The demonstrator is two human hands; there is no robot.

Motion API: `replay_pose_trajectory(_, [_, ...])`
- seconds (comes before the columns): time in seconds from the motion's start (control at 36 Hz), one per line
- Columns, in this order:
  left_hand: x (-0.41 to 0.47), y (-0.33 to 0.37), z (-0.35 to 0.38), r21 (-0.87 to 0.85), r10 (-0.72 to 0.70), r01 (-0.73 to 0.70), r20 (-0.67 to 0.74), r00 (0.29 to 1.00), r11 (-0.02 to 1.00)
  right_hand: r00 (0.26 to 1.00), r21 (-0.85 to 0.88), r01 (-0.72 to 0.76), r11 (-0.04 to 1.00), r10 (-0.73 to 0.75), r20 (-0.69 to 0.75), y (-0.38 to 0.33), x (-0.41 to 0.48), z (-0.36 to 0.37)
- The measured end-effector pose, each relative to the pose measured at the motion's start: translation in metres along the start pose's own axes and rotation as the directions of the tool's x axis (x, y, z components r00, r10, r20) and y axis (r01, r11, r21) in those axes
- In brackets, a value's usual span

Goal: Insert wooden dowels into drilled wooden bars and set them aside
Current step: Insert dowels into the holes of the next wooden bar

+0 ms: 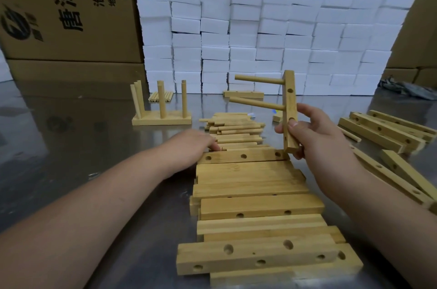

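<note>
A shiny metal worktop (71, 146) runs back to three printed cardboard boxes (71, 4) and a wall of white foam blocks (331, 40), about nine columns wide. At the centre lies a pile of loose dowels (236, 127). Just right of the pile, the right hand (324, 137) grips the lower half of one drilled bar (290, 99) between thumb and curled fingers. The bar is pale wood, held upright above the worktop, with two fitted dowels (257, 79) pointing left over the pile and two empty holes on its face. The left hand (189, 144) rests on the pile's left edge, blurred, so its grip cannot be told. In front of the pile is a stack of bars (250, 182). Left of the pile stands a finished base (162, 120) with at least five upright dowels. Right of the pile lie more bars (383, 132).
</note>
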State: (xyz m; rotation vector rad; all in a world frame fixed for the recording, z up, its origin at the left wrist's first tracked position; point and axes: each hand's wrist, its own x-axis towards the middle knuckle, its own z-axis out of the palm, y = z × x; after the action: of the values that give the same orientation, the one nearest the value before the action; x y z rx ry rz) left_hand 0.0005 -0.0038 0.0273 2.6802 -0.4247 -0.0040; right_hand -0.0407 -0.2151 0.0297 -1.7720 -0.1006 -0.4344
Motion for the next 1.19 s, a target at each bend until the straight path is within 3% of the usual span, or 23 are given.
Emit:
replay_pose_trajectory(0.08, [0.0014,-0.0002,-0.0001,0.107,0.014,-0.015,0.013,1.000,0.994,1.000,0.000,-0.012,1.000,0.012,0.002,0.0000,0.0004,0.0003])
replay_pose_trajectory(0.28, [0.0035,-0.0006,-0.0006,0.127,-0.004,0.001,0.026,1.000,0.992,1.000,-0.012,-0.018,1.000,0.018,0.021,0.0003,-0.0002,0.0004])
replay_pose_trajectory(0.53, [0.0066,-0.0033,0.0019,-0.256,-0.147,0.135,-0.030,0.989,0.957,0.999,-0.010,-0.023,1.000,0.023,0.031,0.0009,-0.0003,0.0007])
replay_pose_trajectory(1.06, [0.0048,-0.0032,0.0014,-0.431,-0.115,0.094,-0.024,0.993,0.897,0.998,-0.050,-0.010,0.999,0.013,0.058,0.0056,-0.0005,0.0037])
replay_pose_trajectory(1.19, [0.0037,-0.0028,0.0030,-0.404,-0.091,0.065,-0.045,0.995,0.912,0.998,-0.061,-0.008,0.998,0.012,0.066,0.0054,-0.0001,0.0030])
